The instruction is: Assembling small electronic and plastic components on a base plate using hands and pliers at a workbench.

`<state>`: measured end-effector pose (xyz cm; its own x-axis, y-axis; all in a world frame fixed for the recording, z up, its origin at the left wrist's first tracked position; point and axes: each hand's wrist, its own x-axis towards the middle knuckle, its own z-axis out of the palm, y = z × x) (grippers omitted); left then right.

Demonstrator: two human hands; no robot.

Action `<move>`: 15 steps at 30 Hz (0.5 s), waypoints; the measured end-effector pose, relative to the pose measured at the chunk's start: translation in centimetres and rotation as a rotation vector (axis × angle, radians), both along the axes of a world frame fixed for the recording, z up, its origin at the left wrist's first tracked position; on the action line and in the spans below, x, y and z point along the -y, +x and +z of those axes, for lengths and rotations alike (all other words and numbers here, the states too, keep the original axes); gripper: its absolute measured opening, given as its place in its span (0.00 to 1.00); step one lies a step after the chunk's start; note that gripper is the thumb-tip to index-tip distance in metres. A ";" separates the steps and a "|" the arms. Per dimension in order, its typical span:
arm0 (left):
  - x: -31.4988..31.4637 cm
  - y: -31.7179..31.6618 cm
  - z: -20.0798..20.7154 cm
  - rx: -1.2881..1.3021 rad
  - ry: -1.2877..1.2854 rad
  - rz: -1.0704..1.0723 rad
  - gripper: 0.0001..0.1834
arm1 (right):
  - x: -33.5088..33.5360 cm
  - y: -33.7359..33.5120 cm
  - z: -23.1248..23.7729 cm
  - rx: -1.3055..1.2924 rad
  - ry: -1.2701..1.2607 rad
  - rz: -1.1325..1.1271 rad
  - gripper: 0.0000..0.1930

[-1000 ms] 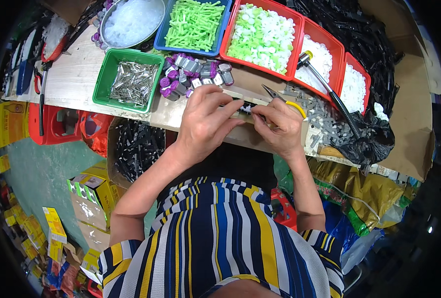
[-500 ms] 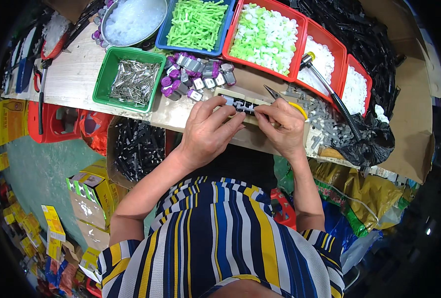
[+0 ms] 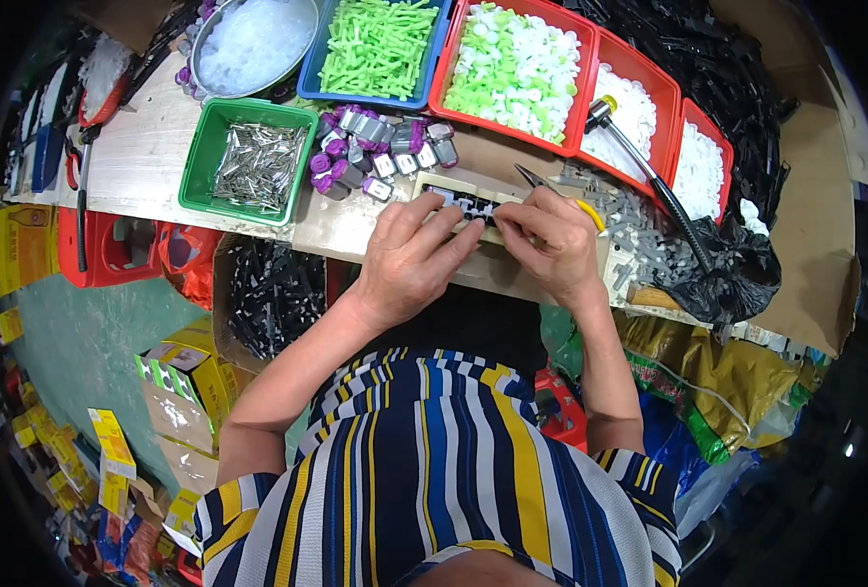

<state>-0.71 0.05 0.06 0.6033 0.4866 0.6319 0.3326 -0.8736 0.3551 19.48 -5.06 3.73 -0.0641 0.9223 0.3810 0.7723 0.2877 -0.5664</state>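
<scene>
In front of me on the table lies a cream fixture (image 3: 501, 196) with a small black-and-grey plastic assembly (image 3: 473, 207) in it. My left hand (image 3: 407, 256) bends its fingers over the left end of this assembly, the thumb close to its near side. My right hand (image 3: 554, 245) pinches at the right end, thumb against forefinger; whatever lies between those fingertips is hidden. Pliers (image 3: 530, 177) with a yellow handle lie beyond and partly behind my right hand. Grey-and-purple parts (image 3: 356, 157) are heaped just beyond my left hand.
A green tray (image 3: 191, 186) of metal pins stands left, a blue tray (image 3: 307, 86) of green pieces behind. Red trays (image 3: 588, 93) hold white and green caps. A hammer (image 3: 639, 157) leans across them. Grey pieces (image 3: 639, 245) lie right, beside a black bag (image 3: 732, 284).
The view has shifted slightly. Both hands stay at the fixture, with the fingers barely moved; pale pieces in the assembly show a little more clearly now.
</scene>
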 end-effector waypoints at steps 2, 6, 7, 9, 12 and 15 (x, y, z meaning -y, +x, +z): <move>0.0 0.1 -0.1 -0.011 0.019 -0.008 0.17 | -0.2 0.1 0.5 0.010 -0.013 0.020 0.06; 0.0 0.1 -0.2 -0.100 0.049 -0.008 0.18 | -0.7 0.1 1.4 -0.022 -0.155 0.067 0.05; 0.0 0.1 -0.2 -0.118 0.061 -0.006 0.18 | -0.8 0.1 1.5 -0.052 -0.183 0.074 0.06; 0.0 0.2 -0.1 -0.128 0.067 -0.007 0.18 | -0.6 0.0 1.9 -0.057 -0.193 0.033 0.06; 0.0 0.2 0.0 -0.136 0.073 -0.013 0.18 | -0.4 -0.3 1.9 -0.071 -0.179 -0.019 0.07; -0.1 0.2 0.0 -0.134 0.066 -0.020 0.18 | -0.4 -0.6 1.4 -0.038 -0.114 0.003 0.07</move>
